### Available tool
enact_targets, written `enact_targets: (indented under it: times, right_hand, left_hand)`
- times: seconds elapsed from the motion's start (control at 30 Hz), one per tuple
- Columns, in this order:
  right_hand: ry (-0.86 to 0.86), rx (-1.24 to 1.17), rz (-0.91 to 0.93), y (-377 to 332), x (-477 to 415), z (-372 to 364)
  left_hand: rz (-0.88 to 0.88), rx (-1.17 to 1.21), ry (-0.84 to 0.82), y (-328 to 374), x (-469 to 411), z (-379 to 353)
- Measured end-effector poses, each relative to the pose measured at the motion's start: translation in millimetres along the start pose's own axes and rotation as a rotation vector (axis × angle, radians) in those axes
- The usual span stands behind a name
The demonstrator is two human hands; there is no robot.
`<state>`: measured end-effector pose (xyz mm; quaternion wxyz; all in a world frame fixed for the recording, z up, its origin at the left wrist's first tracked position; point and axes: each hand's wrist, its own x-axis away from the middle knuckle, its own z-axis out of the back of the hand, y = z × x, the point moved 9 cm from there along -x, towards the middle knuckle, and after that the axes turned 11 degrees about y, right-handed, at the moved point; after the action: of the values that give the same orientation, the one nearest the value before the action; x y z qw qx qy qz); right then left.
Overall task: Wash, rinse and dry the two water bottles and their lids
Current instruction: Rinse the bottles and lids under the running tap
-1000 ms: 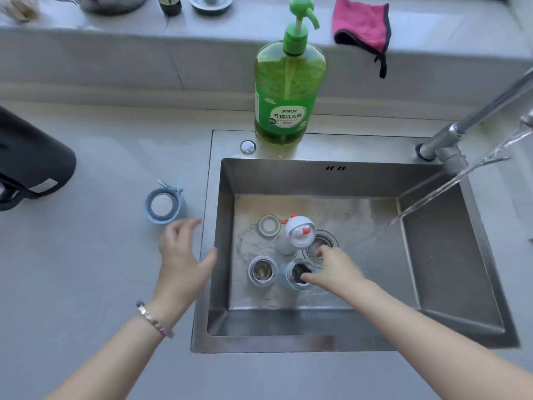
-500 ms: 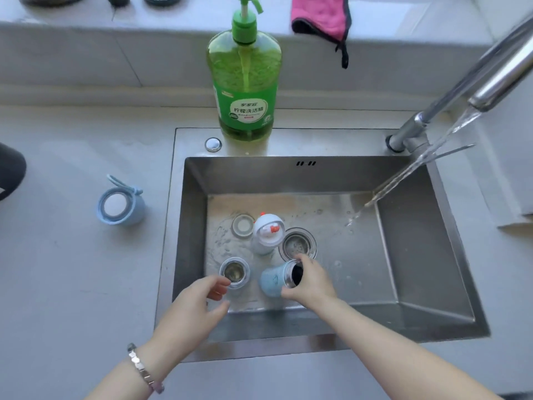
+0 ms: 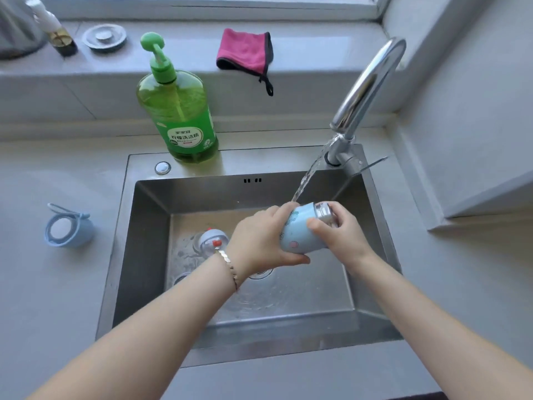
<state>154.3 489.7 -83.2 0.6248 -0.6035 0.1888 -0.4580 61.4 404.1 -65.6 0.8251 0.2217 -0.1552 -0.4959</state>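
A small light-blue water bottle is tilted on its side above the sink, its steel neck to the right, under the running water. My left hand grips its base end. My right hand holds the neck end with the thumb across the blue body. A white lid with red parts lies on the sink floor to the left. A blue lid with a loop sits on the counter left of the sink. The second bottle is mostly hidden behind my left forearm.
The faucet pours a stream from the back right. A green dish soap pump bottle stands at the sink's back rim. A pink cloth hangs over the ledge behind. A drain stopper and small bottle sit on the ledge.
My right hand lifted the blue bottle off the sink floor up to the water stream. My left hand came in from the left and took hold of its base.
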Motion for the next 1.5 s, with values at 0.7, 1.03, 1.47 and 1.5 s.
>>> enact_targets:
  times: [0.7,1.03,1.47,1.5]
  right_hand:
    - [0.05,-0.105,0.108,-23.2,-40.4,12.3]
    - [0.12,-0.308,-0.075,-11.5,-51.3,31.4]
    - [-0.284,0.405,0.049,-15.3,-28.4,-17.1]
    - [-0.318,0.503,0.122,-24.5,-26.9,-20.8]
  left_hand:
    - [0.098,0.001,0.175,16.7,-38.9,22.3]
    - [0.364,0.431,-0.094,-15.3,-10.4,-6.6]
    - [0.296,0.456,0.2,-18.0,-23.5,53.4]
    - [0.352,0.477,0.139,-20.5,-26.3,47.5]
